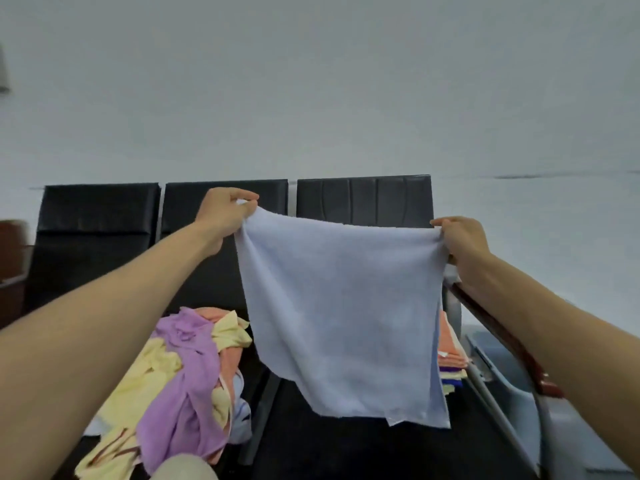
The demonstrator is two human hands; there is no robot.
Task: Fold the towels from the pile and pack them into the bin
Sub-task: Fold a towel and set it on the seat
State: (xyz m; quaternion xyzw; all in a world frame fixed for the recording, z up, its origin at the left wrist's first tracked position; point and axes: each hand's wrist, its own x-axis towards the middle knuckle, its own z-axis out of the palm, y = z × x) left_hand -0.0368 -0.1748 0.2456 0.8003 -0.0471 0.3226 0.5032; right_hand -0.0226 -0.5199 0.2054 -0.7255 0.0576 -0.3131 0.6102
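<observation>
Both hands, left [227, 216] and right [462, 242], pinch the towel's [341, 317] top corners; a loose pinch drops it crooked.

A row of three black padded seats stood against a pale grey wall [311, 91], their backrests side by side: the left backrest [98, 216], the middle backrest [180, 206] and the right backrest [363, 200], which had curved stitched seams. The dark seat pan [329, 452] lay below, with a dark metal bar [261, 417] running between two seats. A reddish-brown armrest [502, 336] sloped along the row's right end. A brown piece of furniture [12, 258], blurred, sat at the left edge. A thin dark streak [519, 176] marked the wall on the right.
</observation>
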